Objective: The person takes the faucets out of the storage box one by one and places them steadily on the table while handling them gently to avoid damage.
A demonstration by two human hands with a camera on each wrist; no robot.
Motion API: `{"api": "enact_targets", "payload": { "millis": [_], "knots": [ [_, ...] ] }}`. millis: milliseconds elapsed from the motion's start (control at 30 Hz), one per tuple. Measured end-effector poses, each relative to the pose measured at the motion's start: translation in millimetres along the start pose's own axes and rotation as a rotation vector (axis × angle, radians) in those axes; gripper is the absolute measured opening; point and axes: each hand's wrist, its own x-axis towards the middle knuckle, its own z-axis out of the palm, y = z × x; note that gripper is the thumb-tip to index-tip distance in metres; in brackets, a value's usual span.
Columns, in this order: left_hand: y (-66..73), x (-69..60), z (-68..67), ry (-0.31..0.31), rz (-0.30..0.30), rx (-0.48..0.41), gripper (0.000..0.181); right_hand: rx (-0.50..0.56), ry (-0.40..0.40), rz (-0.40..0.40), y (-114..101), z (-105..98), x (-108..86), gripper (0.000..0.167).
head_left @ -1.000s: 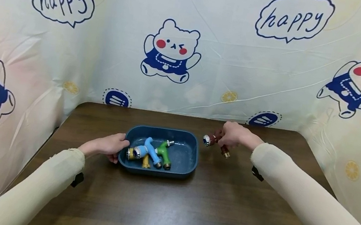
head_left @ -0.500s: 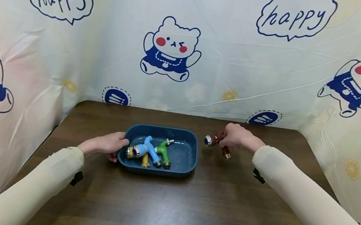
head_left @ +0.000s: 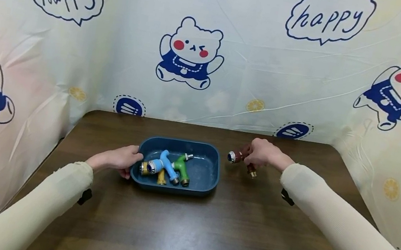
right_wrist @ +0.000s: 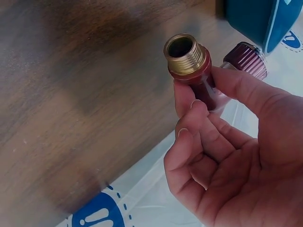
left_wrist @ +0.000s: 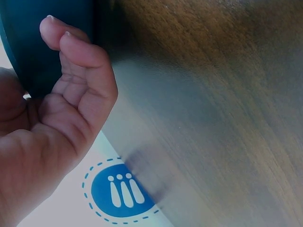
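A dark blue tub [head_left: 202, 174] stands on the table. My left hand [head_left: 122, 159] grips its left end, thumb at the rim; in the left wrist view, curled fingers [left_wrist: 87, 56] lie by the outer wall. Inside the tub a light blue tap [head_left: 167, 165] lies across a yellow tap [head_left: 162, 178], which it partly covers. Beside them is a green tap [head_left: 182, 169]. To the right of the tub my right hand [head_left: 264, 152] pinches a dark red tap [head_left: 236, 156] between thumb and fingers. Its brass threaded end [right_wrist: 186, 56] points at the camera in the right wrist view.
The brown wooden table [head_left: 183, 236] has rounded far corners. A pale printed curtain [head_left: 126, 43] hangs close behind it and along both sides.
My head view has tilted slightly, so the scene sits a little higher. The right hand with the red tap has shifted slightly right. The left hand stays on the tub.
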Motion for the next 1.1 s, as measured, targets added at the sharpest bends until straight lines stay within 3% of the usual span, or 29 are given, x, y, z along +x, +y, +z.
{"api": "enact_targets", "payload": {
  "millis": [133, 1100],
  "knots": [
    [-9.6, 7.7, -5.3, -0.012, 0.003, 0.014, 0.043, 0.005, 0.005, 0.004, 0.9, 0.7, 0.6, 0.016],
    [-1.7, -0.9, -0.2, 0.013, 0.002, 0.019, 0.037, 0.025, 0.023, 0.013, 20.2, 1.4, -3.3, 0.023]
  ]
}}
